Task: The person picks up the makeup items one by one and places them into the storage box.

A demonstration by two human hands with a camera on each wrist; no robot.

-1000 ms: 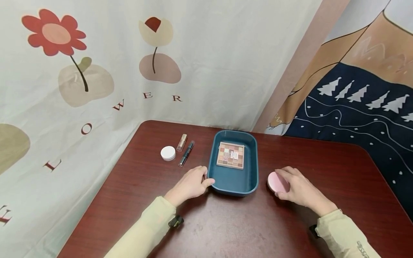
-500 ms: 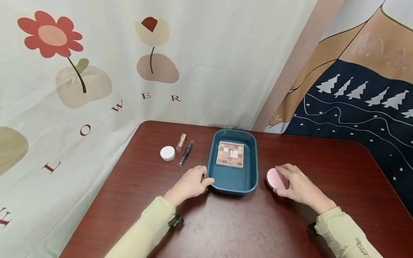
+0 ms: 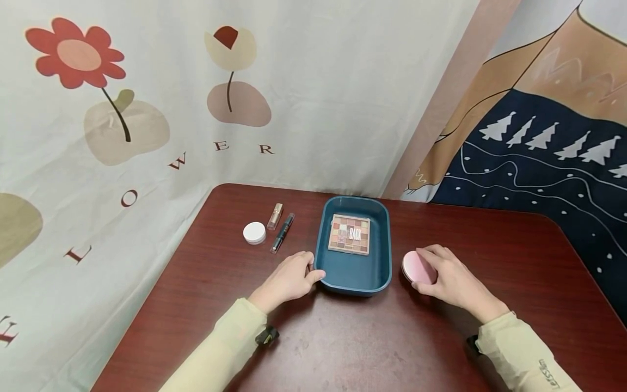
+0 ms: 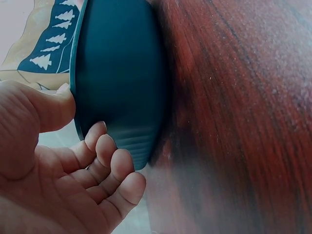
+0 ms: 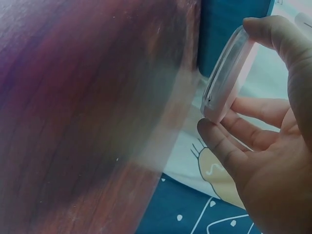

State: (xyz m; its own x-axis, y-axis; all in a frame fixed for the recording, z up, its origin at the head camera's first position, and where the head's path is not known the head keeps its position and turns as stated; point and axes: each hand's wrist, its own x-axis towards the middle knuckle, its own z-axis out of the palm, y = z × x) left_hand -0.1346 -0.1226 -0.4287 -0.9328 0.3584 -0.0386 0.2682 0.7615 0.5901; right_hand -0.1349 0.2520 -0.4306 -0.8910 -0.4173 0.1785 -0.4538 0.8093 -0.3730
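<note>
A dark blue rectangular tray (image 3: 351, 273) stands on the table, with a square eyeshadow palette (image 3: 349, 234) lying inside it. At the tray's near left corner my left hand (image 3: 289, 280) grips the rim; in the left wrist view the thumb lies at the rim and the curled fingers are against the outer wall (image 4: 119, 63). To the right of the tray, my right hand (image 3: 454, 279) holds a round pink compact (image 3: 418, 268) by its edges, between thumb and fingers. The right wrist view has the compact (image 5: 229, 73) tilted and apart from the tabletop.
Left of the tray lie a round white-lidded jar (image 3: 254, 233), a lipstick (image 3: 275, 216) and a dark double-ended stick (image 3: 282, 233) with clear ends. The reddish-brown table (image 3: 362, 343) meets printed curtains (image 3: 318, 109) at the back.
My right hand has moved slightly left and away from me with the pink compact, towards the tray. The left hand keeps its grip on the rim. The head view has shifted a little.
</note>
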